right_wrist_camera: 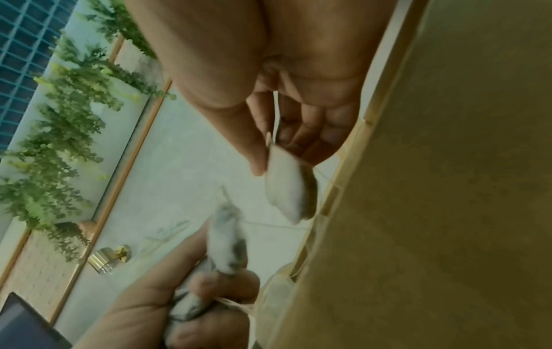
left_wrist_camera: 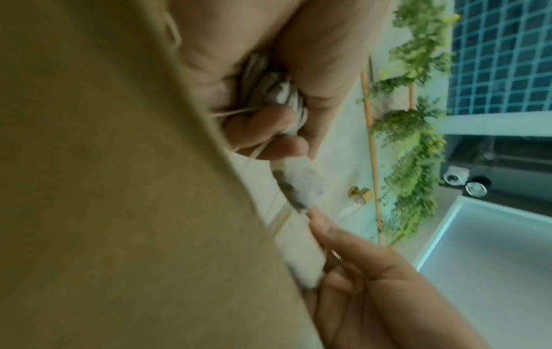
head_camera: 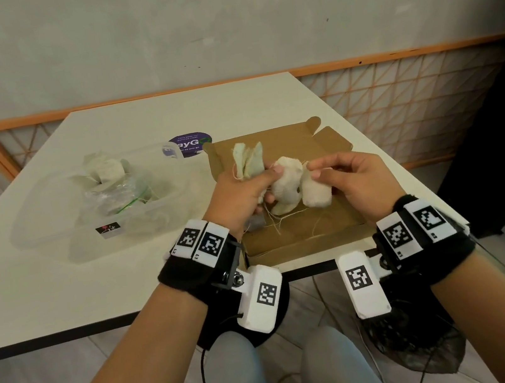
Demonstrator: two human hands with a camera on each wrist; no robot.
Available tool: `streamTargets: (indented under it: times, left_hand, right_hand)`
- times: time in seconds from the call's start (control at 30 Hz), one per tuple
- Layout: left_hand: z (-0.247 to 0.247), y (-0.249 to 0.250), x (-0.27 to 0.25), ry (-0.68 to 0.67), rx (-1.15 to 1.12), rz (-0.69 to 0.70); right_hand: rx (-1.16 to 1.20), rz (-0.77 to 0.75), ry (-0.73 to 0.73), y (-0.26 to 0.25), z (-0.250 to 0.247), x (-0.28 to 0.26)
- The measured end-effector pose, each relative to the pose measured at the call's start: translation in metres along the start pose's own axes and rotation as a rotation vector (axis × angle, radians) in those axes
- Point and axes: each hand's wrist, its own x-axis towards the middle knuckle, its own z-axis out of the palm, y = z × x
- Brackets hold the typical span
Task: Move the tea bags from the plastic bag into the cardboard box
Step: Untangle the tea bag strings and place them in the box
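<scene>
Above the open brown cardboard box (head_camera: 298, 237), my left hand (head_camera: 260, 186) grips a bunch of several white tea bags (head_camera: 248, 162) with loose strings hanging down. My right hand (head_camera: 315, 170) pinches the top of one tea bag (head_camera: 316, 196) from the bunch between thumb and forefinger. The left wrist view shows my curled fingers (left_wrist_camera: 269, 120) round the bags, with the box (left_wrist_camera: 119, 189) close below. In the right wrist view the pinched tea bag (right_wrist_camera: 288, 189) hangs from my right hand (right_wrist_camera: 267, 151), beside the box (right_wrist_camera: 448, 189). The clear plastic bag (head_camera: 119, 195) with more tea bags lies to the left.
The plastic bag sits in a clear plastic tub (head_camera: 51, 223) on the white table (head_camera: 134, 124). A purple round sticker (head_camera: 190, 143) lies behind the box. The box lies at the table's near edge, and a wall stands behind the table.
</scene>
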Motion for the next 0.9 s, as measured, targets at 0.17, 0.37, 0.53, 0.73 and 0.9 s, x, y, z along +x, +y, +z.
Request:
streamTargets:
  times: [0.17, 0.37, 0.53, 0.73, 0.9]
  left_hand:
    - [-0.004, -0.001, 0.0, -0.006, -0.12, -0.025]
    - [-0.001, -0.005, 0.004, 0.048, -0.049, -0.015]
    - [0.005, -0.005, 0.002, 0.025, 0.005, 0.005]
    - [0.001, -0.004, -0.003, -0.006, 0.029, 0.014]
    - [0.001, -0.005, -0.003, -0.027, 0.033, 0.033]
  right_hand:
    - [0.085, -0.015, 0.034, 0.0, -0.004, -0.001]
    - [0.292, -0.138, -0.006, -0.02, -0.008, -0.01]
    - [0.198, -0.043, -0.143, -0.019, 0.004, -0.009]
    - [0.099, 0.015, -0.044, -0.006, 0.016, -0.001]
    - [0.087, 0.006, -0.015, -0.005, 0.021, 0.0]
